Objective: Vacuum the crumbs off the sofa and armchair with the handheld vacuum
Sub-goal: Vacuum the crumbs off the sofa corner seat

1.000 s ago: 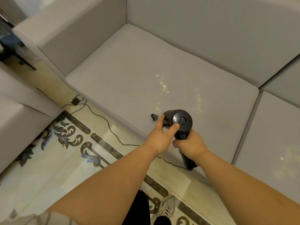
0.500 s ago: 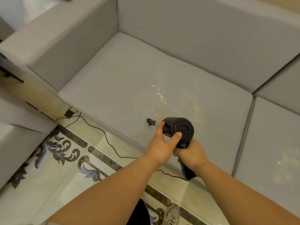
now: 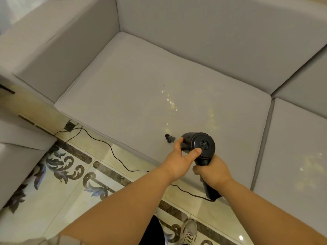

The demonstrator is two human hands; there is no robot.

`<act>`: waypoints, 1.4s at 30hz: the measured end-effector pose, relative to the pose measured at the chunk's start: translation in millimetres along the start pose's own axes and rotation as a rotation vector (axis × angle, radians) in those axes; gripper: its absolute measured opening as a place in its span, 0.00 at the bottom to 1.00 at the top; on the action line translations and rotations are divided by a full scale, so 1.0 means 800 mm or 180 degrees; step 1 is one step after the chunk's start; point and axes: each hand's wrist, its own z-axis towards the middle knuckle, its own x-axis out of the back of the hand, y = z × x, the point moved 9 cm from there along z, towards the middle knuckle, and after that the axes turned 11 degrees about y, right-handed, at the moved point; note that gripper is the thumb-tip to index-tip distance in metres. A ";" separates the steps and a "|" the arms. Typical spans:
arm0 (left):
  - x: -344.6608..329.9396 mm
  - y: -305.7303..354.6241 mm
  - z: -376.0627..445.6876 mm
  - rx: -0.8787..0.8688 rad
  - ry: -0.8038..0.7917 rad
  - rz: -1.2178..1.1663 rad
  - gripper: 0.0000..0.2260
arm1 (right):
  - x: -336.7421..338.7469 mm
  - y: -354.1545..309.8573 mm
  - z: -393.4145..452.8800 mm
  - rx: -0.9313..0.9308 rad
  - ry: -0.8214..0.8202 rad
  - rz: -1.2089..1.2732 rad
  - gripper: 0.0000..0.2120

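Nudged slightly forward along the sofa [image 3: 134, 71] cushion since a moment ago: vacuum [image 3: 199, 147], nozzle down near the front edge, just short of crumbs [image 3: 172, 105]. Gripped at the handle by right hand [image 3: 215, 171]; steadied by left hand [image 3: 178, 161], thumb on its round back.

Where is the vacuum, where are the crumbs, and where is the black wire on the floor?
handheld vacuum [image 3: 203, 145], head view, on its round rear end.
crumbs [image 3: 172, 104], head view, on the pale cluster on the seat cushion.
black wire [image 3: 113, 152], head view, on its curve over the floor tiles.
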 end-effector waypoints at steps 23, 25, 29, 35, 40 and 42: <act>-0.020 0.014 -0.003 -0.0121 0.0174 0.0056 0.36 | 0.019 0.017 0.005 -0.0079 0.0033 0.0174 0.17; -0.022 0.018 -0.007 -0.0151 0.0167 0.0030 0.36 | 0.025 0.017 0.000 -0.0053 0.0077 0.0200 0.17; -0.027 0.019 -0.017 -0.0202 0.0168 0.0053 0.35 | 0.029 0.025 -0.007 -0.0015 0.0096 0.0240 0.15; -0.036 -0.006 -0.022 -0.0097 0.0163 0.0015 0.36 | 0.020 0.040 -0.011 -0.0029 0.0044 0.0060 0.14; -0.034 0.004 -0.017 -0.0185 0.0212 -0.0061 0.35 | 0.028 0.035 -0.006 -0.0023 0.0073 0.0065 0.14; -0.031 0.013 -0.013 -0.0251 0.0212 -0.0053 0.35 | 0.029 0.027 -0.002 -0.0009 0.0102 0.0138 0.15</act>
